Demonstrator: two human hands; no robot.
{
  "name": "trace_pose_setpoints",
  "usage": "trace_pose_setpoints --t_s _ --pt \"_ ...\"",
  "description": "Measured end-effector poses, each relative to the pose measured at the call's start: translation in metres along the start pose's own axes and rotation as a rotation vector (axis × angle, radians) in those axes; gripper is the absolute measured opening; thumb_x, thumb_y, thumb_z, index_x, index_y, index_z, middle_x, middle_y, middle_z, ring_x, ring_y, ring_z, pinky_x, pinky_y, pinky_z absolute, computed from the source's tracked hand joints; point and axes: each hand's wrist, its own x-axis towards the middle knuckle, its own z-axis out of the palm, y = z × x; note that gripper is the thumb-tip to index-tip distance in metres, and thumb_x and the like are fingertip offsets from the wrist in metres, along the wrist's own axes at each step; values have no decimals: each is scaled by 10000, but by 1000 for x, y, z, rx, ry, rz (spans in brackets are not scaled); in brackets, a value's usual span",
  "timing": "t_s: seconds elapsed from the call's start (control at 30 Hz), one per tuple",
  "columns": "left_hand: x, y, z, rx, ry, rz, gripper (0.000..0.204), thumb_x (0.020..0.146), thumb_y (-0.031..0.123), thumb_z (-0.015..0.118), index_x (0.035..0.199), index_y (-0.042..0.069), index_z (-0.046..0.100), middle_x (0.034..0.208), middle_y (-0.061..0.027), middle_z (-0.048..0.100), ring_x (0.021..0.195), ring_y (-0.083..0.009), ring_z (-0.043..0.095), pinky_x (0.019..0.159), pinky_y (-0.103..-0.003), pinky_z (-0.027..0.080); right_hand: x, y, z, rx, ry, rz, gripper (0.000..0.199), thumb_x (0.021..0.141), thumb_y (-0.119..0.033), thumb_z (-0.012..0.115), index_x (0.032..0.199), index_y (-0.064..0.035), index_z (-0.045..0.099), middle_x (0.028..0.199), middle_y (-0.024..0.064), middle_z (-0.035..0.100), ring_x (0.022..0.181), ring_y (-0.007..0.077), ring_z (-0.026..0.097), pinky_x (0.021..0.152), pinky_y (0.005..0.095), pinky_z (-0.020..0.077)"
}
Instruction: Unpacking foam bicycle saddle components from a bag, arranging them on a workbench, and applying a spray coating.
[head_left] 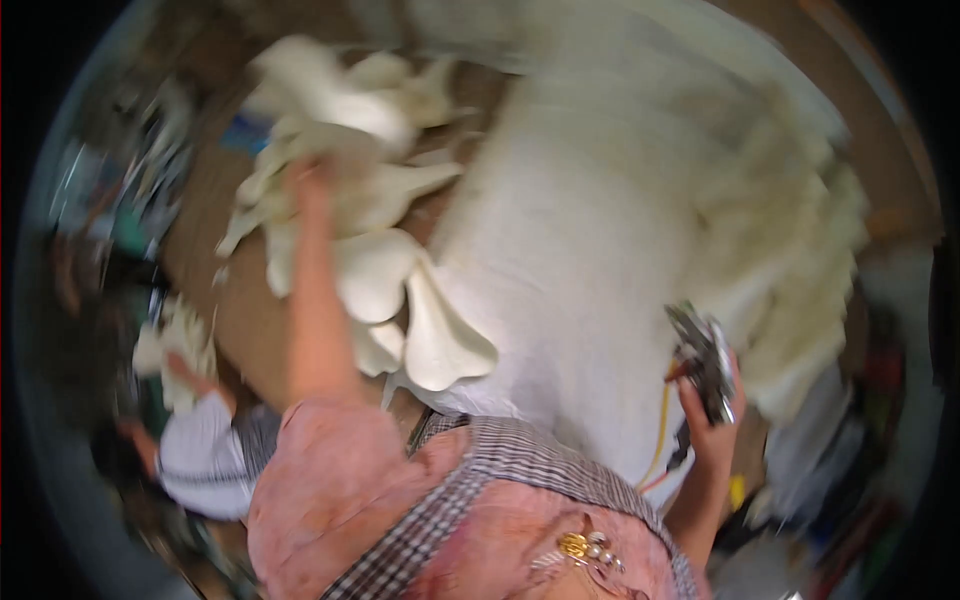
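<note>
My left arm stretches far out, and my left hand is over a pile of cream-white curved, moulded soft-looking pieces. Motion smears its fingers, so whether it grips a piece is unclear. Nearer to me, a smooth flared piece from the same pile rests on the edge of the white sheeting. At the right, my right hand is closed around a silver metal hand tool. A thin yellow cord or hose hangs beside the tool.
Pale layered material with ragged edges covers the right of the brown table. At the lower left, another person handles similar white pieces. Assorted items blur together beyond the table's left side.
</note>
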Motion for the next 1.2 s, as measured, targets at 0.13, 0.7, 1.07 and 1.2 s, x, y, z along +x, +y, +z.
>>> trace_pose_setpoints --t_s 0.13,0.7,1.07,1.2 --pt "17 -21 -11 -24 406 213 676 754 335 719 1257 -9 426 1211 -189 478 1109 -284 470 926 -389 404 -53 -6 -7 -69 56 45 581 784 -41 640 1306 -19 386 900 63 591 820 120 557 739 271 462" --pt "-408 170 281 30 -893 565 335 748 147 647 1053 49 549 1035 -156 531 933 -353 555 825 -415 457 -300 -47 6 152 767 -86 702 772 -243 678 1323 32 342 941 121 571 783 169 555 706 345 504" --pt "-362 153 220 -396 -837 605 249 786 129 624 1018 39 621 885 -76 563 733 -173 533 659 -276 432 -368 -51 -26 -23 917 298 598 805 -137 609 1310 46 346 852 72 554 751 148 553 711 287 492" --pt "-387 156 237 -485 -949 375 250 800 139 626 1026 31 621 815 -18 556 704 -103 501 645 -247 416 -371 -52 -56 26 973 -45 611 801 -160 635 1314 23 357 872 79 566 744 142 554 703 281 489"
